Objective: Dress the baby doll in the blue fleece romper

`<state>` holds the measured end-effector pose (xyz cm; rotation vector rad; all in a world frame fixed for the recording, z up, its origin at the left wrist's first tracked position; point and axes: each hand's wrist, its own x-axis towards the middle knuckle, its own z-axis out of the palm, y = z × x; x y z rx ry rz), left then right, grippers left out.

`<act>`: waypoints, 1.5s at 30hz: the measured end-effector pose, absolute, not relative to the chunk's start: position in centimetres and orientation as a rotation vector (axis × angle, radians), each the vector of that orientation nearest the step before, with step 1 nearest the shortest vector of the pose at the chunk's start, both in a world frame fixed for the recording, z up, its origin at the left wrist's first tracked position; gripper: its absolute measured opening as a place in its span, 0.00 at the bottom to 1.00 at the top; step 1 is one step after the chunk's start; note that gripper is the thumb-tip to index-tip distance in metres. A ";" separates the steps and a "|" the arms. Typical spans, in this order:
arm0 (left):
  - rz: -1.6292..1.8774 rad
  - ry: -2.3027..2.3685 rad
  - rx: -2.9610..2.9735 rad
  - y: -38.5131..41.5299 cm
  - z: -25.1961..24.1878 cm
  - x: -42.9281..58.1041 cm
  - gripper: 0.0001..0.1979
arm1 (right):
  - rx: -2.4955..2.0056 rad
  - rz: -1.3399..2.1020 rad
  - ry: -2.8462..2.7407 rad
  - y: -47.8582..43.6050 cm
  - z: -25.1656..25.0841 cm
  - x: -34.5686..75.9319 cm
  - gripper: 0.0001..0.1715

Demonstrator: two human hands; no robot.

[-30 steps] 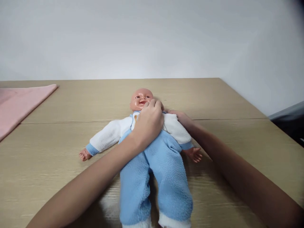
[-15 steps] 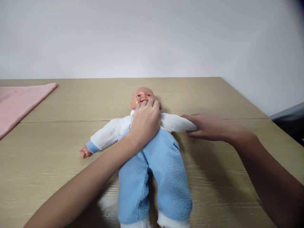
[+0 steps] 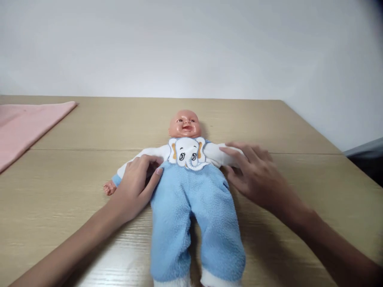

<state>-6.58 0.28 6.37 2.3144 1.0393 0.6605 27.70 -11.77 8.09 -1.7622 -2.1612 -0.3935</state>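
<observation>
A baby doll (image 3: 185, 125) lies on its back on the table, its head toward the far edge. It wears a blue and white outfit (image 3: 172, 223) with a white elephant patch (image 3: 187, 153) on the chest. Beside the doll's body on the left, my left hand (image 3: 136, 189) rests with its thumb apart from its bent fingers, touching the outfit near the white sleeve. My right hand (image 3: 257, 175) is open, fingers spread over the other white sleeve (image 3: 214, 153). The end of that sleeve is hidden behind my right hand. On the left side, a small doll hand (image 3: 109, 188) sticks out of a blue cuff.
A pink cloth (image 3: 26, 127) lies flat at the left of the wooden table (image 3: 74, 223). A pale wall (image 3: 179, 52) rises behind the table. Something dark (image 3: 368, 159) stands beyond the right edge.
My left hand has left the doll's chest and moved to its left side, uncovering the elephant patch. My right hand has loosened its grip on the sleeve and spread its fingers.
</observation>
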 end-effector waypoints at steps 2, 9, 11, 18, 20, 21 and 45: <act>0.577 1.063 2.272 -0.2 6.8 -6.9 0.17 | -1.674 -0.173 -2.082 -12.5 8.0 25.6 0.13; 0.489 1.152 1.770 -1.3 8.6 -5.7 0.24 | -1.494 0.712 -1.612 -11.0 6.8 25.0 0.17; 0.518 1.163 1.644 -1.6 8.2 -5.6 0.25 | -1.475 0.803 -1.521 -10.7 6.5 25.3 0.21; 0.795 1.002 1.314 -1.5 4.5 -5.3 0.17 | -1.399 0.995 -1.078 -9.8 4.2 25.0 0.35; 0.820 0.938 1.265 -0.9 4.0 -5.4 0.18 | -1.377 1.012 -1.044 -9.6 3.6 24.8 0.34; 0.822 0.914 1.281 -0.6 3.8 -5.5 0.18 | -1.367 1.022 -1.030 -9.6 3.4 24.7 0.33; 1.036 1.158 2.204 -16.3 -1.3 -11.1 0.47 | -1.440 0.147 -1.562 -12.1 3.3 23.3 0.11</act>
